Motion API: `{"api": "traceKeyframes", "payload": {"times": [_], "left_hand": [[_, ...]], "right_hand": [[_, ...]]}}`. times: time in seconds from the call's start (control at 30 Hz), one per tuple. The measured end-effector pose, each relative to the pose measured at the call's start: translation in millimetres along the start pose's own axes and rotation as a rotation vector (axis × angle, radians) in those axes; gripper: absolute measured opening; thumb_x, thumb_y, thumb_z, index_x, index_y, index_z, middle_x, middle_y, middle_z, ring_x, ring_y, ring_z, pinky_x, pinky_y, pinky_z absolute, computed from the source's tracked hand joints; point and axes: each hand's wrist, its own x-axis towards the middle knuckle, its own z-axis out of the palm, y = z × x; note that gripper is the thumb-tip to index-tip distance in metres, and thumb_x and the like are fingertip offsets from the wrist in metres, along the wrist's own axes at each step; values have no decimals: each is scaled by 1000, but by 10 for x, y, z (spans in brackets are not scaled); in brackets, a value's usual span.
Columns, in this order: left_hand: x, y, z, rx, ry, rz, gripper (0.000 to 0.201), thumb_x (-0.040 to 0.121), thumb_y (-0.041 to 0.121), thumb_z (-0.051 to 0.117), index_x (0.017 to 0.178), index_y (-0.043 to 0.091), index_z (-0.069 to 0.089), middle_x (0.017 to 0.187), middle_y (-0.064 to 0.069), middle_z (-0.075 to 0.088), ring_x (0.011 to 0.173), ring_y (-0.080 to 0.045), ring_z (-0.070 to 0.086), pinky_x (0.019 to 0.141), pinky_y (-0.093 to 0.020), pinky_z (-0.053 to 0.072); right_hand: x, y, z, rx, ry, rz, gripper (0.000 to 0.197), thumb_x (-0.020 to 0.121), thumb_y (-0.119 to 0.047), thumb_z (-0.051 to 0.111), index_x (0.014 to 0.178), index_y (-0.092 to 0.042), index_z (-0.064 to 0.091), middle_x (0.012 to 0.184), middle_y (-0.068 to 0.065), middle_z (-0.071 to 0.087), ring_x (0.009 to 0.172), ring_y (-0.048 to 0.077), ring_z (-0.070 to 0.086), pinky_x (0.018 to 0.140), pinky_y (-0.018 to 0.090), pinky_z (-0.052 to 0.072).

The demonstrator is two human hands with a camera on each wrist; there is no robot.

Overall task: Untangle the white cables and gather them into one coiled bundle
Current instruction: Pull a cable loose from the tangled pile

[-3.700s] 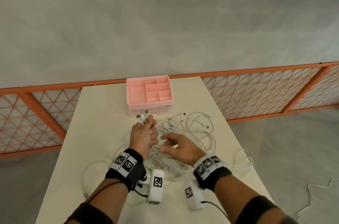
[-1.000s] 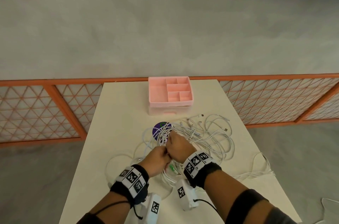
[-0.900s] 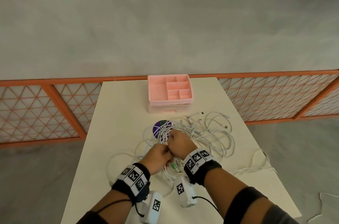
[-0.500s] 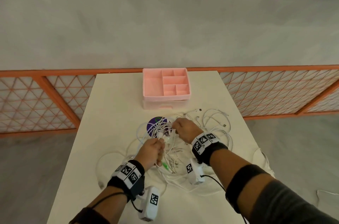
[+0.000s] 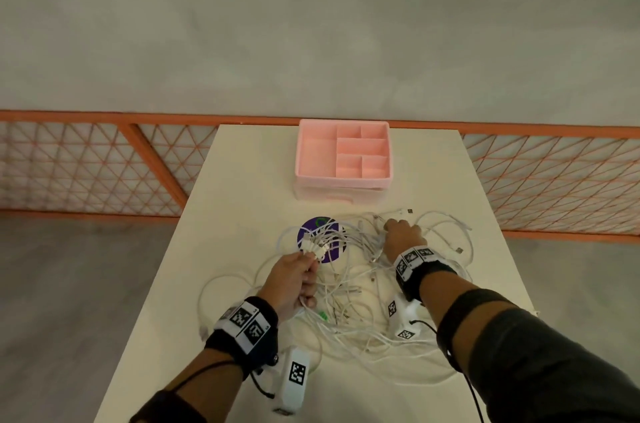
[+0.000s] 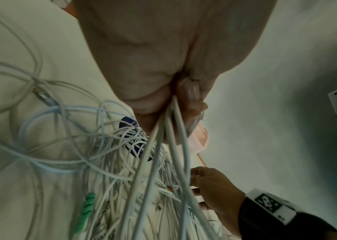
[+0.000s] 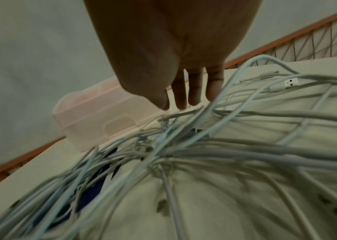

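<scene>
Head view — white cables (image 5: 360,270) tangled; loose

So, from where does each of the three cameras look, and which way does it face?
Head: worn on the head, looks forward and down at the table; both forearms, left hand and right hand show.
Left wrist: looks along the left hand, which grips cables; the right hand shows too.
Right wrist: looks along the right hand, fingers straight, toward the tray.
Shared: cables, tray.
</scene>
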Motion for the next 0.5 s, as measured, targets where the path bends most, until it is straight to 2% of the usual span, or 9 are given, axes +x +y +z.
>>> {"api": "traceKeyframes", "payload": {"times": [0.17, 0.27, 0.33, 0.4, 0.47, 0.5], "left_hand": [[-5, -29, -5, -32, 19, 12, 37, 107, 22, 39, 72, 12, 50, 50, 5, 28, 39, -9, 23, 42, -18, 28], [5, -42, -9, -51, 35, 21, 38, 106, 22, 39, 72, 12, 50, 50, 4, 29, 39, -9, 23, 42, -17, 28], [20, -35, -13, -72, 47, 24, 36, 105, 20, 37, 72, 13, 49, 50, 5, 29, 38, -9, 23, 44, -18, 26], [23, -7, -18, -105, 49, 32, 35, 104, 19, 37, 72, 13, 49, 50, 5, 30, 38, -9, 23, 45, -19, 24], [11, 31, -17, -122, 41, 55, 34, 104, 20, 38, 73, 14, 49, 50, 5, 31, 38, -10, 24, 44, -20, 25], [3, 50, -17, -125, 35, 69, 34, 104, 21, 39, 73, 14, 50, 50, 5, 31, 38, -10, 25, 43, -20, 26]], "right_hand": [[117, 31, -29, 28, -87, -25, 32, 100, -25, 45, 125, -9, 57, 126, 14, 62, 119, 35, 55, 100, 38, 46], [132, 8, -99, 110, -49, -17, 32, 97, -11, 48, 126, -9, 62, 130, 12, 61, 122, 32, 55, 105, 38, 43], [107, 21, -197, 278, 90, -27, 32, 94, -4, 47, 119, -8, 67, 125, 13, 64, 117, 33, 57, 101, 39, 47], [35, 20, -352, 476, 268, -56, 26, 93, 0, 48, 108, -8, 69, 115, 13, 67, 104, 30, 63, 89, 35, 51], [-64, -26, -539, 624, 398, -109, 21, 93, -1, 47, 103, -11, 64, 105, 9, 67, 91, 26, 63, 76, 29, 48], [-111, -63, -634, 657, 449, -156, 20, 94, -2, 47, 105, -11, 61, 102, 7, 66, 87, 24, 62, 73, 27, 45]]}}
